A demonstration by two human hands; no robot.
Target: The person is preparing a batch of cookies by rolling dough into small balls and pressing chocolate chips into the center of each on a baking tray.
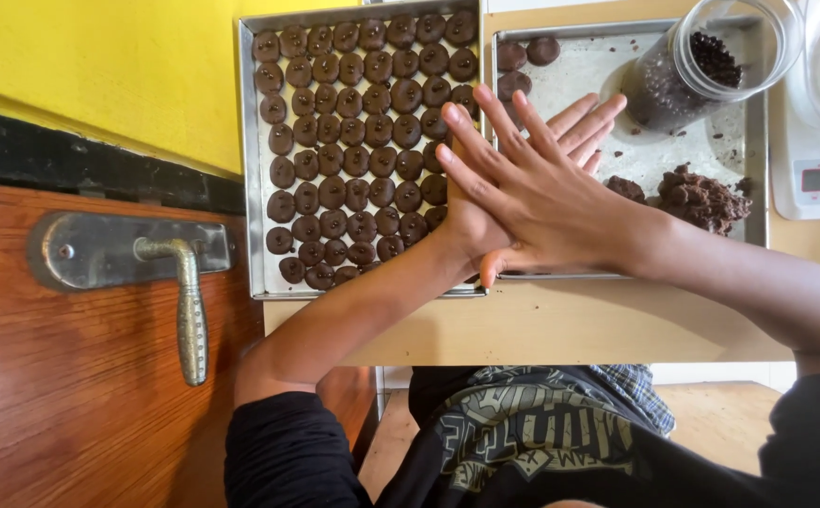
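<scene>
My right hand (pixel 532 202) lies flat on top of my left hand (pixel 471 228), palms pressed together and fingers stretched out, above the gap between two metal trays. Whatever may be between the palms is hidden. The left tray (pixel 250 169) is filled with several rows of small round dark chocolate dough pieces (pixel 353 150). The right tray (pixel 617 66) holds three such pieces (pixel 523 56) at its far left, a small dough bit (pixel 626 188) and a big lump of dark dough (pixel 701 198) just right of my hands.
A clear jar of chocolate chips (pixel 701 56) lies tilted on the right tray. A white kitchen scale (pixel 819 160) stands at the far right. The trays rest on a pale wooden table (pixel 560 329). A wooden door with a metal handle (pixel 189 310) is at the left.
</scene>
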